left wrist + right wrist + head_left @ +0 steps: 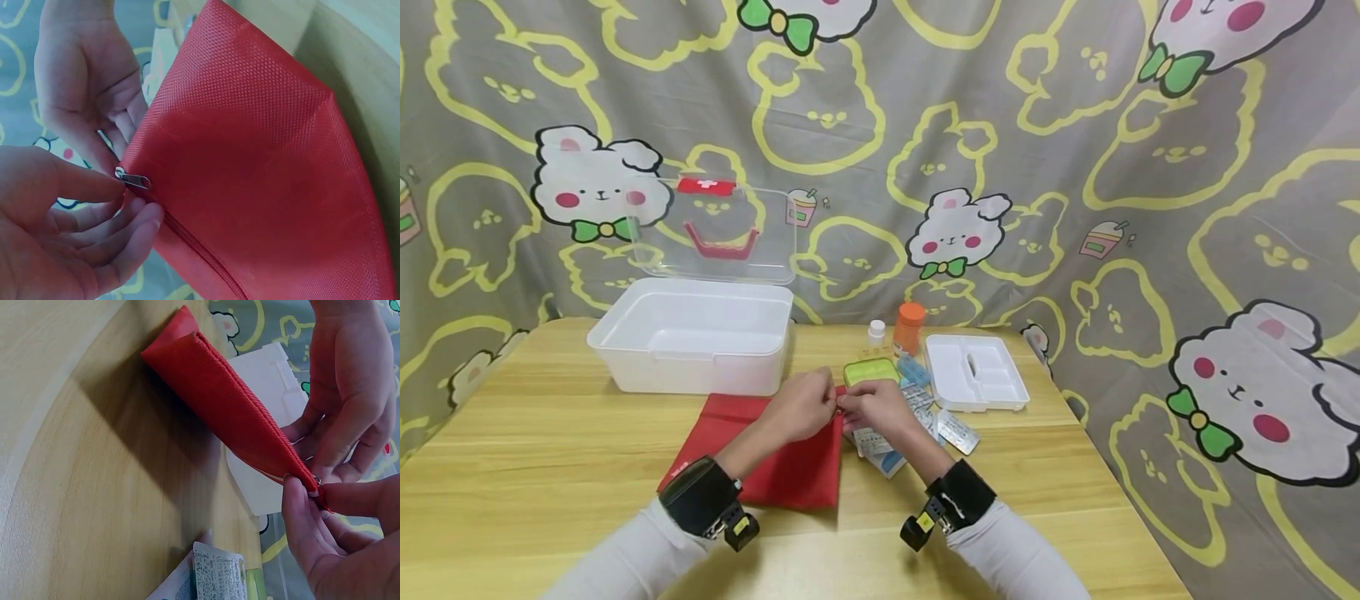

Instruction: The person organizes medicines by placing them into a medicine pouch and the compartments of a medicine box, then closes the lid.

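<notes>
A red fabric pouch (790, 471) lies in front of the white box, its upper right corner lifted in both hands. My left hand (805, 404) pinches the zipped edge at this corner, thumb beside the metal zipper pull (134, 180). Opposite it, my right hand (880, 408) pinches the very end of the corner between thumb and fingers, as the right wrist view shows. From the slider the zipper (203, 253) runs along the pouch's edge. Fingertips partly cover the slider, and the pouch's inside is hidden.
Behind stands a white box (692, 367) with its clear lid (715, 225) raised. To the right are blister packs (958, 432), a yellow-green case (871, 372), a blue pill case (913, 370), an orange bottle (908, 329), a small white bottle (876, 333) and a white divided tray (977, 372).
</notes>
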### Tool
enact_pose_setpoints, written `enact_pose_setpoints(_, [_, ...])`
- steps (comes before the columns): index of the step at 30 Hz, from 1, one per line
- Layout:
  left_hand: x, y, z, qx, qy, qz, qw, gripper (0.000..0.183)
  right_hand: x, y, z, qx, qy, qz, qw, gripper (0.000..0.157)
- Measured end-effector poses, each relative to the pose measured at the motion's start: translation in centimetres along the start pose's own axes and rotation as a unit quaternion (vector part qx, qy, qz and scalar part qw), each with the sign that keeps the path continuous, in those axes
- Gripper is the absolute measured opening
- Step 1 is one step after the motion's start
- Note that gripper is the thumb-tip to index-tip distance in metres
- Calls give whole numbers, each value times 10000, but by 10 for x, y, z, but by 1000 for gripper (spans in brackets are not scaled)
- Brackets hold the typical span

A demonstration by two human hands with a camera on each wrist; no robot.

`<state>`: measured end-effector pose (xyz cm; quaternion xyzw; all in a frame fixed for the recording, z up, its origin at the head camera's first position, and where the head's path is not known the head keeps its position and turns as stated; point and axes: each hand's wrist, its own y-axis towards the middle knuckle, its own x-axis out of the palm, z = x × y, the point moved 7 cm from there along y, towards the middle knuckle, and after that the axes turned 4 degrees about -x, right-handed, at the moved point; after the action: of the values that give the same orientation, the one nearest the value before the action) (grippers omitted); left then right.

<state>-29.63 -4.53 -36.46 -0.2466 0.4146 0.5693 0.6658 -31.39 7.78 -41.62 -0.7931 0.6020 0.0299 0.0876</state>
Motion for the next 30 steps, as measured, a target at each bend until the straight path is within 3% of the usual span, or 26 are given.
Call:
enact_pose_setpoints(10, [7,-4,0,-205,-133,-766,9968,17,-3,2,6,16,-131,55,9999,22])
enact_pose_setpoints(23, [12,-2,-8,-137,-336,-558,9978,25,-2,2,4,-81,-173,88,9998,21])
enact_pose_setpoints(30, [11,0,-9,-217,-400,-476,9978,20,-2,0,2,-120,-187,70,9997,22])
